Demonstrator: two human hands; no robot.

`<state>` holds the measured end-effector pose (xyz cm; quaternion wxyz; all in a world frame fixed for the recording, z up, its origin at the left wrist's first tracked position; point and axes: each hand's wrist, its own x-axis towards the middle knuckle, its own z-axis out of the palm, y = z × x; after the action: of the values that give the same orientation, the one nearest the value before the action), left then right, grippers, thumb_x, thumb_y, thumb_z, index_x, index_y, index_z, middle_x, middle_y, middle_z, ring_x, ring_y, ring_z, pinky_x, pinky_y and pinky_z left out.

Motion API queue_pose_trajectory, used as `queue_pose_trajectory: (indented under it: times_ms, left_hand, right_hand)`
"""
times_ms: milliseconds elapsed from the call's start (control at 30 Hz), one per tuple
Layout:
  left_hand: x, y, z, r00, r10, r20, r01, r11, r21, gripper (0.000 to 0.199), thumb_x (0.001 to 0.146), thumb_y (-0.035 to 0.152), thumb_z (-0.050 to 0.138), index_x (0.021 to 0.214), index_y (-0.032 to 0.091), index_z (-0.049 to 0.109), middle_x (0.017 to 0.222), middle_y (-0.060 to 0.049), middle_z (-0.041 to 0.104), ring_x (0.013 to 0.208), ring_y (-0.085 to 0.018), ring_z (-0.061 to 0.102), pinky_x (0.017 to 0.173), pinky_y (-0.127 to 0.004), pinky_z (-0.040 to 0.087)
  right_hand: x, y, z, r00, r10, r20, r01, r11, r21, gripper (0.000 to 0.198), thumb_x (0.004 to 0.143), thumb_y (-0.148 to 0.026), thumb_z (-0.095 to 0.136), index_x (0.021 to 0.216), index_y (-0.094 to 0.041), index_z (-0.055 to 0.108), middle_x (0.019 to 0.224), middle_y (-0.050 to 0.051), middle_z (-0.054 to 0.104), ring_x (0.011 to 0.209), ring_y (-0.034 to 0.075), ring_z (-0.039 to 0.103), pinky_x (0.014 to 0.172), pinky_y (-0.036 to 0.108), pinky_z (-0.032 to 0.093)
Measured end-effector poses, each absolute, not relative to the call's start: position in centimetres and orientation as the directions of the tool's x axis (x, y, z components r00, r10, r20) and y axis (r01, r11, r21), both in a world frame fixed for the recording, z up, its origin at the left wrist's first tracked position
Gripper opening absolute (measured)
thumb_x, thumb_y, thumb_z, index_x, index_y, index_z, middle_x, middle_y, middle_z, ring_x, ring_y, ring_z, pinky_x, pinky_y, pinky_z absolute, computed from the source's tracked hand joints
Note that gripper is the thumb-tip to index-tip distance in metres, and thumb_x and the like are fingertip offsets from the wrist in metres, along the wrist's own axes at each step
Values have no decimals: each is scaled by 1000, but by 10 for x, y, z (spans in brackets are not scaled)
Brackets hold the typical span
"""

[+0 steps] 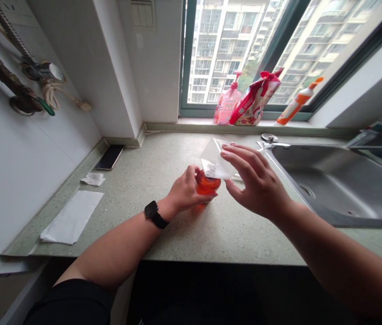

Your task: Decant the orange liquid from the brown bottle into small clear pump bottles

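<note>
Bottle (207,184) on the counter (184,234), sink (340,189) to its right.

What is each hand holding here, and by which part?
The left hand grips the orange bottle around its body on the counter. The right hand holds the clear plastic funnel by its rim, over the bottle's mouth.

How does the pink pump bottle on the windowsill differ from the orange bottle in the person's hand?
The pink pump bottle stands untouched on the windowsill with its pump on; the orange bottle sits on the counter, gripped by the left hand. The pink one is pale and opaque-looking; the orange one is see-through and looks squatter. Both stand upright.
</note>
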<state>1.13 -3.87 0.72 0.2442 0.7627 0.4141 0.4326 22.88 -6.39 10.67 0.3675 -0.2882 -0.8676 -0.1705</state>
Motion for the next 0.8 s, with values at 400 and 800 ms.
queue_pose_trajectory:
  times_ms: [400, 800]
  left_hand:
    - [12, -39, 9, 283, 840, 464, 423, -543, 725, 75, 75, 59, 93, 119, 26, 43, 101, -5, 69, 82, -26, 70, 72, -42, 57]
    - [10, -40, 9, 289, 840, 460, 427, -543, 723, 77, 75, 63, 92, 123, 26, 44, 108, -8, 70, 88, -27, 71, 76, -44, 59]
  right_hand:
    - [228, -65, 121, -659, 374, 653, 608, 775, 169, 97, 89, 2, 65, 171, -36, 30, 153, 12, 67, 145, 38, 61, 115, 63, 56]
    - [234, -62, 115, -607, 405, 684, 628, 772, 100, 99, 88, -4, 69, 173, -34, 28, 155, 14, 63, 143, 39, 62, 116, 63, 56]
